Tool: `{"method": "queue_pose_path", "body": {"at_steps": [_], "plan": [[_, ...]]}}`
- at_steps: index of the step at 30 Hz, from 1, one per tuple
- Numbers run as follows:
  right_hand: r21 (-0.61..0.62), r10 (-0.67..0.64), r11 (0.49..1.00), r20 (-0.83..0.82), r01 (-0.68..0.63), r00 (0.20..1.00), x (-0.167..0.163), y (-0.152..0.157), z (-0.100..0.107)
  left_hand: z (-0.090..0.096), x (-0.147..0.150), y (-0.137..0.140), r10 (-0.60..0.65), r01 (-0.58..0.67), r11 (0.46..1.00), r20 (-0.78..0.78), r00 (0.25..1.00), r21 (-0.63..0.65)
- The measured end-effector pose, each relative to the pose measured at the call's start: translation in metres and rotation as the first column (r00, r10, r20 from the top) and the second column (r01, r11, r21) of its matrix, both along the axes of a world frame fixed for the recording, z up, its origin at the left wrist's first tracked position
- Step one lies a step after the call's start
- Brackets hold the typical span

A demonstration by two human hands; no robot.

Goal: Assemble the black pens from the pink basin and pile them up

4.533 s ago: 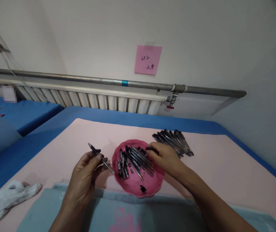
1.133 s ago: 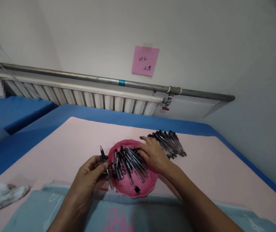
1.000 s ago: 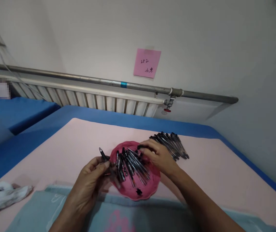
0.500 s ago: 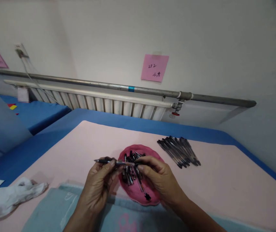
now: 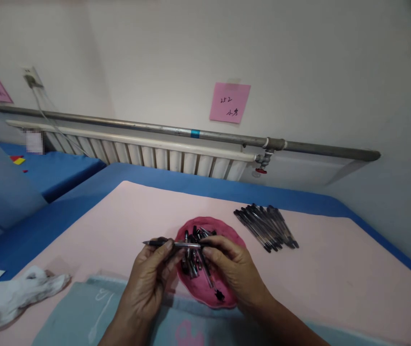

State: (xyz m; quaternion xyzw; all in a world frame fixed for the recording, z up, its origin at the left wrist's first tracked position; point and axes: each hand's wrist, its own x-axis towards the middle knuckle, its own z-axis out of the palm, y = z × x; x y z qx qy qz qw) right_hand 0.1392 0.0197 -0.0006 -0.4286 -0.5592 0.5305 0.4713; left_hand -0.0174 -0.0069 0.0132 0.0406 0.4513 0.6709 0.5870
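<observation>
Held level between both hands is a pen (image 5: 185,245) with a clear barrel, its tip pointing left. My left hand (image 5: 146,274) is closed around the black grip end. At the other end, my right hand (image 5: 236,269) pinches the pen's back end with thumb and fingers; a small dark piece there is mostly hidden by the fingertips. Below them stands a pink scalloped dish (image 5: 200,292), partly covered by my right hand. Inside it lie several black and clear pen parts (image 5: 192,265) and a cluster of small black pieces (image 5: 219,295).
Right of the dish, several capped pens (image 5: 266,227) lie side by side on the pink mat (image 5: 335,269). A blue-green cloth (image 5: 79,312) covers the near edge. A crumpled white cloth (image 5: 25,295) lies at left. Behind the table are a radiator (image 5: 176,158) and a pipe (image 5: 136,126).
The pen's tip has shifted slightly right and down, and its back end sits further into my right fingertips. Both hands keep their hold. The dish and laid-out pens stay put.
</observation>
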Motion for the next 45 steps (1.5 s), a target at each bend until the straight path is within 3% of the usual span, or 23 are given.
{"method": "queue_pose_path", "body": {"at_steps": [2,5,8,13,19,22,27,37,41,45], "plan": [[0.144,-0.021,0.990,0.096,0.006,0.995,0.002,0.001,-0.002,-0.001,0.001,0.000,-0.005,0.006,1.000,0.010,1.000,0.000],[0.406,-0.069,0.911,0.312,-0.067,0.948,0.006,0.004,0.001,-0.003,0.001,0.000,-0.026,0.026,1.000,0.008,1.000,0.007],[0.484,-0.074,0.857,0.460,-0.180,0.885,0.009,0.005,0.007,-0.004,0.001,0.000,-0.049,0.049,0.999,-0.019,0.999,0.023],[0.444,-0.025,0.862,0.519,-0.245,0.854,0.013,0.006,0.014,-0.003,0.001,0.000,-0.081,0.082,0.996,-0.045,0.996,0.022],[0.440,0.017,0.820,0.622,-0.367,0.783,0.016,0.007,0.016,-0.001,0.000,-0.001,-0.074,0.077,0.996,-0.073,0.995,0.035],[0.387,0.048,0.840,0.646,-0.381,0.762,0.017,0.008,0.016,-0.001,0.001,-0.001,-0.074,0.079,0.996,-0.097,0.993,0.045],[0.429,0.035,0.802,0.660,-0.415,0.750,0.017,0.008,0.014,-0.003,0.001,-0.001,-0.072,0.082,0.994,-0.132,0.989,0.071],[0.370,0.079,0.818,0.685,-0.440,0.724,0.016,0.007,0.012,-0.008,-0.004,-0.002,-0.084,0.110,0.986,-0.197,0.977,0.126],[0.261,0.200,0.867,0.596,-0.424,0.777,0.014,0.003,0.016,-0.008,-0.007,-0.002,-0.101,0.148,0.971,-0.239,0.966,0.188],[-0.044,0.412,0.907,0.302,-0.419,0.860,0.010,-0.004,0.013,-0.006,-0.010,-0.004,-0.113,0.179,0.954,-0.264,0.958,0.242]]}}
